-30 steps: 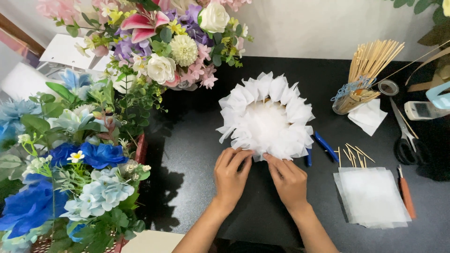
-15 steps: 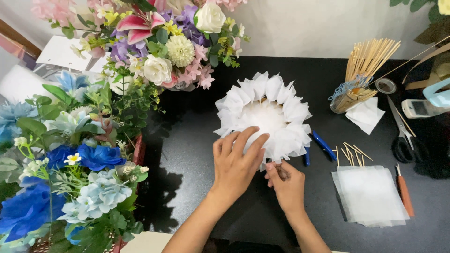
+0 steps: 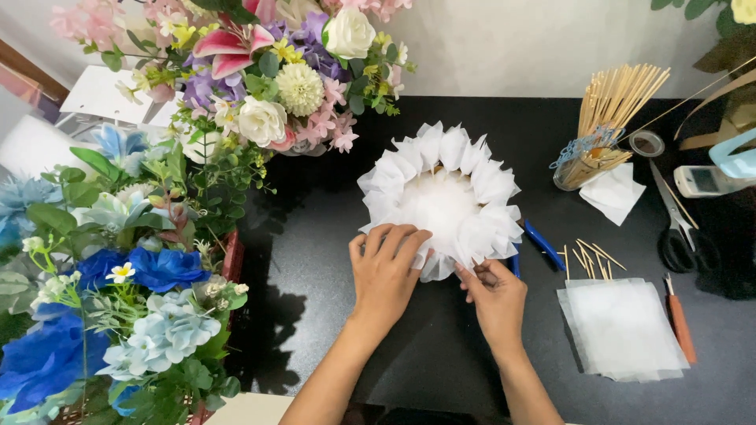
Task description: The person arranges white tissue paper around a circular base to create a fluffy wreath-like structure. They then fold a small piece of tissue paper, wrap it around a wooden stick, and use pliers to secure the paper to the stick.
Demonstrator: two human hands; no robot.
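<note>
Left hand (image 3: 384, 264) spread flat on the near edge of the white paper ruffle (image 3: 441, 201), pinning it to the black surface (image 3: 441, 346). Right hand (image 3: 494, 295) pinched on a fold at the rim, likely to shape it; paper squares (image 3: 622, 327) within reach.

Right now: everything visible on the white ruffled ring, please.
The white ruffled ring lies flat on the black table: folded, translucent-looking white petals circle a plain white centre. The left hand presses on its near edge, and the right hand pinches a petal at the lower right rim. A blue tool lies beside it.
</note>
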